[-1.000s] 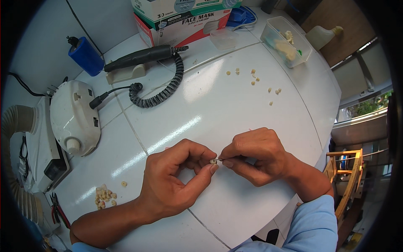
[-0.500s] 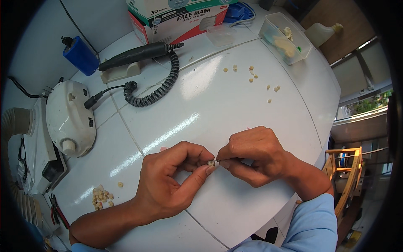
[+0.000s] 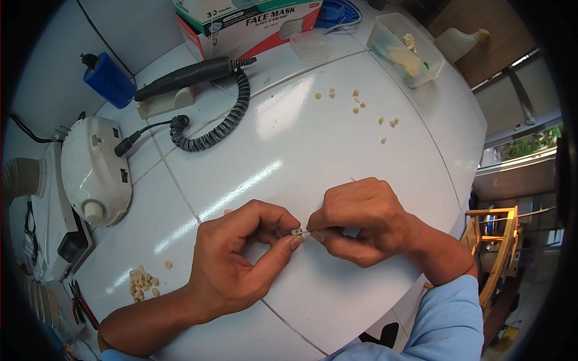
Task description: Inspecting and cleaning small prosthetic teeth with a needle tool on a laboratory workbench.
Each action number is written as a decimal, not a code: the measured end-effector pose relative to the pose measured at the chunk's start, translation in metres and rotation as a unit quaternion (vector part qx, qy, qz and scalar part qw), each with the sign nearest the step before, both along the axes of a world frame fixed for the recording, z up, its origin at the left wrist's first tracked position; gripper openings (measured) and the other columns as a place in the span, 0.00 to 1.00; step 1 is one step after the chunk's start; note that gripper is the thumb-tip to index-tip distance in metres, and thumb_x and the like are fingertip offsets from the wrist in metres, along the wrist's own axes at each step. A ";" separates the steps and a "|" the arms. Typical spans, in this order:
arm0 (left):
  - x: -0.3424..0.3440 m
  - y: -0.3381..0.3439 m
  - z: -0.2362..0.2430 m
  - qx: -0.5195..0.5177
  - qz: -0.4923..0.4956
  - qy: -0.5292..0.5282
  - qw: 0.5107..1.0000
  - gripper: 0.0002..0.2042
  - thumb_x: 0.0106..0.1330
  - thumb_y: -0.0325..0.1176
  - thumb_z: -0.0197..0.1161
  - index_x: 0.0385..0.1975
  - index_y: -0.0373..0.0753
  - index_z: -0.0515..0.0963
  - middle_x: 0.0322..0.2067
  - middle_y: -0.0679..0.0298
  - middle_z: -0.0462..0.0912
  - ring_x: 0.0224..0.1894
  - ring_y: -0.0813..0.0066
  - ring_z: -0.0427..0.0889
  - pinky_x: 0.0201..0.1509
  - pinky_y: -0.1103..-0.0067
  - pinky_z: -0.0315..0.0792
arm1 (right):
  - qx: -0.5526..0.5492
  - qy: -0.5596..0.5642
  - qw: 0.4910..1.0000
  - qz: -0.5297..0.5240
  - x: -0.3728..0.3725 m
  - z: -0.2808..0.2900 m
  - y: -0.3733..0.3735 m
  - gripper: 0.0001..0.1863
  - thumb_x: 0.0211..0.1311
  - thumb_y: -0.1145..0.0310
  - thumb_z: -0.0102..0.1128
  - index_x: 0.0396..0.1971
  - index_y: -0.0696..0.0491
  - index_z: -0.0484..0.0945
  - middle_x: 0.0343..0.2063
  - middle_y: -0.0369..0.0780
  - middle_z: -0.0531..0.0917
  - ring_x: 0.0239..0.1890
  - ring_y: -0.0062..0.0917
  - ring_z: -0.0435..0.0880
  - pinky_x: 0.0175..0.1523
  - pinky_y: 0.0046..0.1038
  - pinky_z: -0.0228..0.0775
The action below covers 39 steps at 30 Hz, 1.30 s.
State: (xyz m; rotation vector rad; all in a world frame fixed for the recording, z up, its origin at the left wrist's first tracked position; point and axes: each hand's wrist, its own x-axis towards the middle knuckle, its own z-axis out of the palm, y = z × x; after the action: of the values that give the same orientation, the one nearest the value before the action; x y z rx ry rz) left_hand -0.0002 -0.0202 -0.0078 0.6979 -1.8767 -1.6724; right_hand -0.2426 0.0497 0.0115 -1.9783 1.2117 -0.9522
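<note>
My left hand pinches a small cream tooth-like piece between thumb and forefinger. Facing it, my right hand has its fingertips closed on a thin dark metal pin. The pin's end points at the cream piece; whether the two touch is too small to tell. Both hands are just above the white tabletop. Beyond my left forearm lies a little heap of similar cream pieces, with a single one beside it.
Several cream pieces lie scattered at the far right, near a clear plastic tub. A black handpiece with a coiled cord rests on a stand at the back left. Next to it are a white control box, a mask carton and red-handled pliers.
My fingertips have drawn slightly apart, so more of the thin pin shows between them. The whole view has shifted a little, moving the tabletop things leftward in the picture.
</note>
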 end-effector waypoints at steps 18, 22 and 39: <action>-0.002 0.001 0.003 -0.017 0.012 -0.014 1.000 0.08 0.66 0.18 0.75 0.43 0.31 0.86 0.36 0.58 0.90 0.36 0.74 0.92 0.41 0.80 0.85 | -0.032 0.016 0.999 0.011 0.001 -0.003 0.002 0.09 0.55 0.83 0.69 0.35 0.55 0.83 0.21 0.37 0.80 0.21 0.30 0.80 0.27 0.32 0.70; 0.000 0.000 0.000 -0.048 0.002 -0.004 0.999 0.08 0.66 0.17 0.75 0.43 0.31 0.87 0.37 0.57 0.90 0.38 0.74 0.92 0.42 0.80 0.85 | -0.029 -0.006 1.000 0.010 0.002 -0.003 0.002 0.08 0.57 0.83 0.68 0.35 0.56 0.84 0.22 0.38 0.82 0.21 0.30 0.81 0.26 0.32 0.70; 0.003 0.000 0.007 0.023 -0.014 -0.020 0.999 0.09 0.71 0.15 0.71 0.48 0.27 0.85 0.45 0.55 0.89 0.48 0.73 0.90 0.56 0.78 0.85 | -0.041 -0.007 0.999 -0.006 0.003 -0.004 0.002 0.08 0.55 0.84 0.66 0.34 0.58 0.83 0.22 0.39 0.82 0.20 0.29 0.81 0.26 0.31 0.72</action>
State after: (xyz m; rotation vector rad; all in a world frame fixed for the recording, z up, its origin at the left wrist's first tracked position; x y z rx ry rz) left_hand 0.0027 -0.0199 -0.0005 0.7334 -1.8887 -1.7365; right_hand -0.2397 0.0516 0.0077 -2.0268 1.1955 -1.0357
